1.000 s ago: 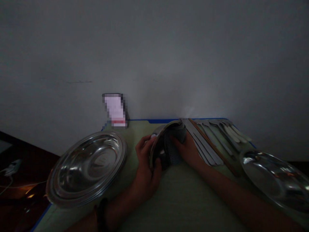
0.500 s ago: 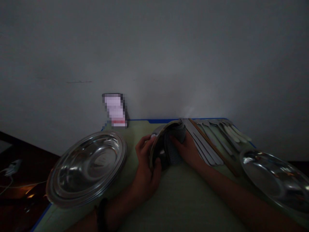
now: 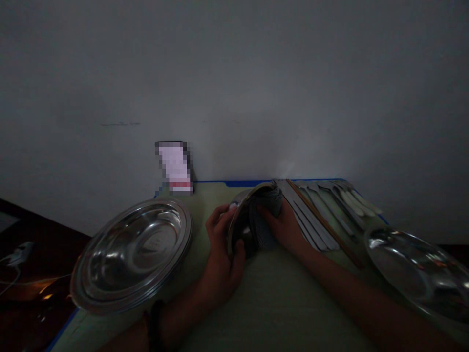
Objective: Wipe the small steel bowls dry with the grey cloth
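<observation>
In the middle of the head view a metal bowl [image 3: 242, 233] is tipped on its side, its opening turned to the right. My left hand [image 3: 223, 249] grips its left rim, thumb inside and fingers round the outside. A dark, finely patterned cloth [image 3: 266, 230] lies against the inside of the bowl and folds over its right edge. My right hand [image 3: 284, 225] is closed on this cloth, thumb on the near side; its other fingers are hidden behind the cloth.
Stacked metal basins [image 3: 135, 254] stand on the left of the green table [image 3: 256, 313], and another metal basin [image 3: 414, 274] on the right. Flat metal utensils [image 3: 311, 225], brown chopsticks [image 3: 322, 220] and light-handled cutlery [image 3: 353, 201] lie behind my right arm. A phone [image 3: 175, 166] leans against the wall.
</observation>
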The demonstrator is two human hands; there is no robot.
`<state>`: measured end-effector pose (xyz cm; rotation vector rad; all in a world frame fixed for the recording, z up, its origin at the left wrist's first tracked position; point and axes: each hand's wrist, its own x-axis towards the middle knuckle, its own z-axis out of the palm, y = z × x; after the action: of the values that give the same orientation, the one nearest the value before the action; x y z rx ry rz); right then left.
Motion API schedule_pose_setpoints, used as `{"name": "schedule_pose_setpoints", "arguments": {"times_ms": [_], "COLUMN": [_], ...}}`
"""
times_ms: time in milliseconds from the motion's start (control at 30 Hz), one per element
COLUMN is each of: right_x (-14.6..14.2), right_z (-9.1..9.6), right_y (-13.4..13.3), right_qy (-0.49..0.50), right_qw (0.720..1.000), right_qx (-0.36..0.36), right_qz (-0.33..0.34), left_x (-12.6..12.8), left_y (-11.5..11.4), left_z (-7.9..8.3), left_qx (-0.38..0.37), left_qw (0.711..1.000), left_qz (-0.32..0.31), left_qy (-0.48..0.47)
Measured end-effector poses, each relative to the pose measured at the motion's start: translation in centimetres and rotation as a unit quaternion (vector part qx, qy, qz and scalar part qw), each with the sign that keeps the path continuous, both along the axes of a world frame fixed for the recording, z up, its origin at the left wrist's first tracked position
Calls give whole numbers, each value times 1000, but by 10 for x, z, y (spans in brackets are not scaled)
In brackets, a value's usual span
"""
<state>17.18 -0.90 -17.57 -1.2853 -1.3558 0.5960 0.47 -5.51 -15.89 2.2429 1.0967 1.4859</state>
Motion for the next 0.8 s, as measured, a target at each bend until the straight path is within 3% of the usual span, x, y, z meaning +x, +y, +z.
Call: {"name": "schedule_pose_setpoints", "arguments": {"times_ms": [800], "right_x": [1], "right_z": [0], "right_y": [0], "right_qy": [-8], "right_qw": [1000], "right_qx": [-8], "right_qz": [-2], "left_x": [0], "left_y": [1], "left_z": [0], "left_qx": [-2], "left_qw": [1000], "left_qz": [5], "left_qy": [4]}}
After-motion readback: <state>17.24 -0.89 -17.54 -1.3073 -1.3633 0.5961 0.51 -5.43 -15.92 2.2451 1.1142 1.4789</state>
